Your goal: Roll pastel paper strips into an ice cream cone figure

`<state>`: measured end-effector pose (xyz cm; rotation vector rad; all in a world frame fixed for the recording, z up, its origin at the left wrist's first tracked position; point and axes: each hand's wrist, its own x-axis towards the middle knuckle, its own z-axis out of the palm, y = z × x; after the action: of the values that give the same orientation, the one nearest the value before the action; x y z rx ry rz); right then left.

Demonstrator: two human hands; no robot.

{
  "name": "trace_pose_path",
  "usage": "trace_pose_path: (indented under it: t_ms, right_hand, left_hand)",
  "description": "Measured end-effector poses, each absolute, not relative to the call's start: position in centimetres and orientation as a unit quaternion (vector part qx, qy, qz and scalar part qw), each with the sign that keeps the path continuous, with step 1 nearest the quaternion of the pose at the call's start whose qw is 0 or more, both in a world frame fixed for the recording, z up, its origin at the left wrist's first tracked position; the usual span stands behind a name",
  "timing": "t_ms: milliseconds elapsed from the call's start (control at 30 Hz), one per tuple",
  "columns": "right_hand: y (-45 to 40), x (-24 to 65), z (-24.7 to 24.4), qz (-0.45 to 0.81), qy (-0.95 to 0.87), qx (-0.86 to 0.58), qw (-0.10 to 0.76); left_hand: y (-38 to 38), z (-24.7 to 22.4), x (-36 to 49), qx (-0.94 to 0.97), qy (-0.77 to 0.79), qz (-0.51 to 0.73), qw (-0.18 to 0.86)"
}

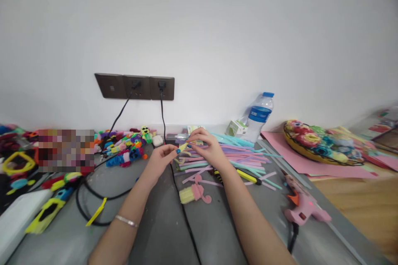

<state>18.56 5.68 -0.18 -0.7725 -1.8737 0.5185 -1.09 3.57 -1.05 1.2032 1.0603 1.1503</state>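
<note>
My left hand [162, 162], with blue nail polish, pinches one side of a small pale yellow pipe cleaner [184, 147]. From the other side, the fingers of my right hand [207, 148] are closed on the same piece. A curled pale yellow end hangs just below the fingertips. Behind and under my right hand lies a spread of pastel pipe cleaners [245, 158] in pink, purple, mint and blue. On the grey tabletop between my forearms is a small fuzzy craft piece [193, 193], pale yellow with pink curls.
A pink glue gun [306, 206] lies at right, near a yellow cutter [247, 176]. A water bottle [259, 116] stands by the wall, left of a basket [298, 153] of fuzzy flowers. Black cables [186, 219] cross the table. Colourful fuzzy crafts [126, 155] crowd the left.
</note>
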Motion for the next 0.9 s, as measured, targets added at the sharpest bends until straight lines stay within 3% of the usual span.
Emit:
trace_pose_path:
  t_ms: [900]
  right_hand:
    - [5.13, 17.73, 0.21, 0.163, -0.775, -0.318, 0.521]
  left_hand:
    - [3.66, -1.76, -1.47, 0.540, 0.448, 0.480, 0.527]
